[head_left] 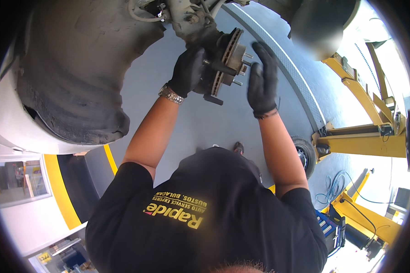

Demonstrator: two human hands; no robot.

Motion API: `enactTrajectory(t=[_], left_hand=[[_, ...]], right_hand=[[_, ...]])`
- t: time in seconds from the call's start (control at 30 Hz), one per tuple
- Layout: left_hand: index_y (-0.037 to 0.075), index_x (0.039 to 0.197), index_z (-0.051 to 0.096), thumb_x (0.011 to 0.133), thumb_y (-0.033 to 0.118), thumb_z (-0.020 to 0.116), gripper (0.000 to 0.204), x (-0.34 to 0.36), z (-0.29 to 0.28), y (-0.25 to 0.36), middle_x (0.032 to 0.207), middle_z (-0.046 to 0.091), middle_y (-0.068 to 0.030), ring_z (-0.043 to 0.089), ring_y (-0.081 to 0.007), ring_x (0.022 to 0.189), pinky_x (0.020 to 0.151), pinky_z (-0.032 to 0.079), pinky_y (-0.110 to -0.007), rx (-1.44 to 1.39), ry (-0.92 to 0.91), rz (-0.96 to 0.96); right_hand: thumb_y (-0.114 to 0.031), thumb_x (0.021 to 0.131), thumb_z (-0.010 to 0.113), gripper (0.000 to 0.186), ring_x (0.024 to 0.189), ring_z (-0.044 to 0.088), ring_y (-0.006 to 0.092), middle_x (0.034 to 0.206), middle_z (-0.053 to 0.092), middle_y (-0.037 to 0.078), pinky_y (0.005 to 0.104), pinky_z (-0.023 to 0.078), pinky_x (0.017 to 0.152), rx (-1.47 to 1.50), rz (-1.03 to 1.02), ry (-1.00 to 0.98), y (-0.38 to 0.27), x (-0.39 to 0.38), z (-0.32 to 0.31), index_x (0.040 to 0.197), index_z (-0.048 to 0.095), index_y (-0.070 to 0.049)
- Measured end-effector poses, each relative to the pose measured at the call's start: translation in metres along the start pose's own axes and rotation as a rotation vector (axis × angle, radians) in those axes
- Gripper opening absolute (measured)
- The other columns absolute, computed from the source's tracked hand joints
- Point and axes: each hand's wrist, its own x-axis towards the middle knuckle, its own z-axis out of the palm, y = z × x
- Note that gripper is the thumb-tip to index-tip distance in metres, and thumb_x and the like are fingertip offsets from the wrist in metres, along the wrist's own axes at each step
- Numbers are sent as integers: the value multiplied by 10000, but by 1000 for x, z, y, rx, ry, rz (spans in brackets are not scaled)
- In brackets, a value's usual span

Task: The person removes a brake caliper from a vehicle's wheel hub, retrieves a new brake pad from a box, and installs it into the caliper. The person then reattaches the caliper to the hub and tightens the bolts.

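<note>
A brake disc [228, 57] with its hub and several bare wheel studs [238, 83] faces right, mounted at the wheel end under a raised vehicle. A dark brake caliper bracket [223, 68] reaches across the disc's edge. My left hand [189, 70], in a black glove, closes round the bracket from the left; some of its fingers are hidden behind it. To the right of the studs is my right hand [263, 82], also gloved, fingers stretched upward and slightly blurred. A gap separates it from the hub, and it holds nothing.
The dark wheel-arch liner [73, 68] fills the upper left, close to my left arm. Yellow lift arms [366, 144] stand at right, near a wheel [305, 154] on the floor. A blue hose [335, 186] and a tool case [329, 230] lie lower right.
</note>
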Motion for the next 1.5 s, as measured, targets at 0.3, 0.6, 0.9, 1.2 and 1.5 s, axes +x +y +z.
enactTrajectory(t=[0.3, 0.6, 0.9, 1.2, 1.5], left_hand=[[34, 1208, 595, 867, 120, 733, 378, 4, -3, 6, 1001, 704, -173, 671, -391, 872, 755, 557, -429, -58, 74, 256], [28, 1155, 597, 852, 88, 713, 330, 9, -23, -6, 960, 679, -178, 661, -382, 860, 741, 548, -431, -792, -391, -420], [21, 865, 546, 821, 12, 642, 106, -1, -56, -64, 751, 582, -174, 597, -403, 714, 634, 482, -478, -65, -68, -310], [9, 849, 526, 806, 23, 655, 137, -15, -43, -34, 788, 541, -194, 563, -430, 751, 653, 448, -482, -127, -82, -204], [5, 895, 552, 816, 59, 661, 145, -3, -46, -26, 814, 559, -185, 578, -418, 767, 671, 475, -472, 43, -5, 95]], right_hand=[[-136, 973, 492, 320, 1184, 561, 456, 1224, 654, 207, 540, 389, 1088, 80, -162, -61, -3, 34, 51, 1234, 628, -7], [-42, 881, 484, 331, 1188, 559, 463, 1208, 664, 188, 548, 404, 1079, 156, -118, -125, -1, 28, 43, 1164, 655, -21], [3, 772, 492, 294, 1080, 601, 410, 1064, 685, 153, 517, 468, 1011, 168, -194, -80, 6, 36, 43, 1002, 673, -33], [-28, 783, 545, 232, 1071, 624, 372, 1075, 689, 147, 513, 403, 1109, 154, -206, -85, 4, 36, 43, 976, 674, -29], [-39, 831, 443, 287, 1084, 628, 360, 1113, 683, 165, 527, 373, 1138, 113, -253, -96, 9, 35, 43, 1008, 669, -28]])
